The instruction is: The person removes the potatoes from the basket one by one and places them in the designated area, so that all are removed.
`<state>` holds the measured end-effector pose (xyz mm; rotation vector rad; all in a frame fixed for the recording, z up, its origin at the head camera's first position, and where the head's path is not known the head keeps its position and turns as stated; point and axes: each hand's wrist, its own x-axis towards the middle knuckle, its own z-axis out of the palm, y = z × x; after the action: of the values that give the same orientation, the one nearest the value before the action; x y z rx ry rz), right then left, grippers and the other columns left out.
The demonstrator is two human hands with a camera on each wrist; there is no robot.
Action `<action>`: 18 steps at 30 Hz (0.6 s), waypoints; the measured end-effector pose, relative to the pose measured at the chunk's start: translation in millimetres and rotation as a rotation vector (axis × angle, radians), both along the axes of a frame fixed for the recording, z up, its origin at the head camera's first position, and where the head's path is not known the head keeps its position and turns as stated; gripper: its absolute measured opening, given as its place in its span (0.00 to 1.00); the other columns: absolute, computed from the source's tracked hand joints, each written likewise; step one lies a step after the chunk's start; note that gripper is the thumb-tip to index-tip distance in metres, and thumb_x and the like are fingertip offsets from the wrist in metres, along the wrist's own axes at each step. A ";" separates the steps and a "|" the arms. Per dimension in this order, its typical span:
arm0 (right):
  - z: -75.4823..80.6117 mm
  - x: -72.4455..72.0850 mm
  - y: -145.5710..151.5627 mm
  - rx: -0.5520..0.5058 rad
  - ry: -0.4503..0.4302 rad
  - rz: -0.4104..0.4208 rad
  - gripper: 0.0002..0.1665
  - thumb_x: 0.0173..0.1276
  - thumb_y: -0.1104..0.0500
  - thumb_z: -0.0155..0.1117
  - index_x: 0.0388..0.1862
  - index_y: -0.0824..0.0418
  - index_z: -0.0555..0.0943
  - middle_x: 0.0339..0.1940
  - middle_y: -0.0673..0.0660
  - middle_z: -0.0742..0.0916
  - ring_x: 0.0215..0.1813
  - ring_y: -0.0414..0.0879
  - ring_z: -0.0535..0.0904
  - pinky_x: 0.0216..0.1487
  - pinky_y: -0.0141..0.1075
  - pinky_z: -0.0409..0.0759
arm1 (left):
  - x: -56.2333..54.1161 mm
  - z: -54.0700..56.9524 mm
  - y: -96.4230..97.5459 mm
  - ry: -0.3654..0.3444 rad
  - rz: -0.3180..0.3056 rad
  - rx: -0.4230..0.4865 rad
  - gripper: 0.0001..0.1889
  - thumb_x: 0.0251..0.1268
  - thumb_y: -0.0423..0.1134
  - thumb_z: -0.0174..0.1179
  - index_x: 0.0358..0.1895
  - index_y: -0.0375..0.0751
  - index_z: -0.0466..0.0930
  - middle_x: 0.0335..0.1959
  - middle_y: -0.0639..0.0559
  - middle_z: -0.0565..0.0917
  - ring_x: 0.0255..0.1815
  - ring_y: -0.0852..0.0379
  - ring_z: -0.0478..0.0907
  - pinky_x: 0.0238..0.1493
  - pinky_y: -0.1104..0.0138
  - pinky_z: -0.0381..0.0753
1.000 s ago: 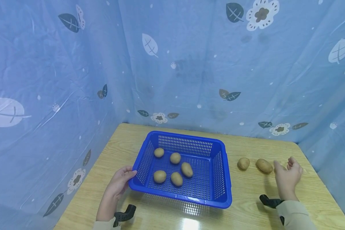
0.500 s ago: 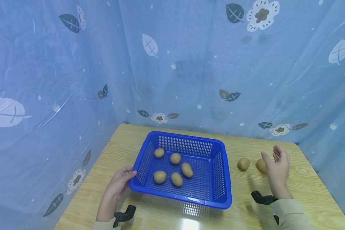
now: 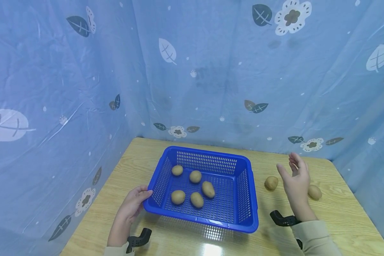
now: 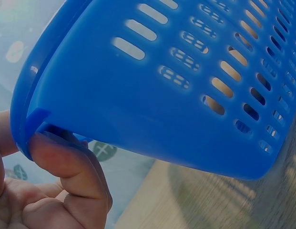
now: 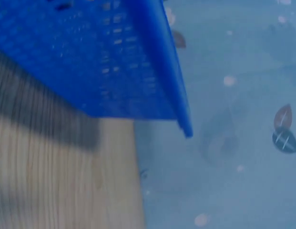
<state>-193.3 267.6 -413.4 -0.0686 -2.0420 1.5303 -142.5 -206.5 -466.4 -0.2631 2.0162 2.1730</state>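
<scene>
A blue plastic basket [image 3: 211,222] with slotted walls stands on the table. Several potatoes [image 3: 196,200] lie inside it. My left hand [image 3: 132,202] grips the basket's left rim; in the left wrist view, fingers [image 4: 62,157] hook round the rim [image 4: 24,95]. My right hand [image 3: 297,183] is raised right of the basket, thumb and fingers apart, with nothing seen between them. To its left on the table lies one potato [image 3: 271,182], and to its right another potato [image 3: 315,192]. The right wrist view shows the basket [image 5: 114,95] but no hand.
The wooden table [image 3: 345,213] ends at a blue patterned curtain [image 3: 211,89] behind and at both sides. Black wrist mounts [image 3: 283,218] sit on both forearms.
My right hand has moved left and away from the rightmost potato, which now shows. It now covers the spot where the middle potato lay. The left hand and basket have stayed put.
</scene>
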 end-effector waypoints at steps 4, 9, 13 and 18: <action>4.1 1.0 -8.9 0.009 0.022 0.034 0.34 0.63 0.67 0.63 0.68 0.63 0.65 0.58 0.46 0.69 0.60 0.37 0.65 0.63 0.23 0.65 | -0.5 -1.2 0.5 -0.007 0.015 0.000 0.17 0.68 0.32 0.52 0.54 0.24 0.63 0.41 0.39 0.82 0.40 0.52 0.83 0.39 0.68 0.83; 8.8 0.8 -20.0 0.013 0.027 0.074 0.34 0.63 0.67 0.63 0.67 0.64 0.65 0.59 0.48 0.70 0.60 0.37 0.65 0.63 0.22 0.65 | -0.5 -0.4 -0.4 -0.006 0.007 0.002 0.18 0.68 0.33 0.53 0.54 0.24 0.63 0.39 0.42 0.82 0.39 0.53 0.82 0.40 0.69 0.82; 11.2 0.5 -28.3 0.013 0.042 0.109 0.33 0.63 0.68 0.63 0.67 0.67 0.65 0.60 0.52 0.71 0.61 0.37 0.65 0.63 0.22 0.65 | 0.2 0.8 -0.5 -0.002 -0.003 0.014 0.18 0.68 0.33 0.53 0.54 0.23 0.62 0.38 0.44 0.83 0.39 0.55 0.82 0.40 0.69 0.82; 14.8 1.3 -37.7 -0.001 0.083 0.162 0.33 0.62 0.71 0.62 0.66 0.67 0.66 0.61 0.57 0.71 0.61 0.39 0.66 0.64 0.23 0.65 | 0.2 0.3 0.0 -0.002 0.001 0.018 0.18 0.68 0.32 0.52 0.54 0.23 0.62 0.38 0.44 0.83 0.38 0.55 0.82 0.40 0.69 0.82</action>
<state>-191.9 229.8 -398.6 0.1617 -2.0223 1.6035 -142.3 -206.4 -466.1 -0.2637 1.9947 2.1890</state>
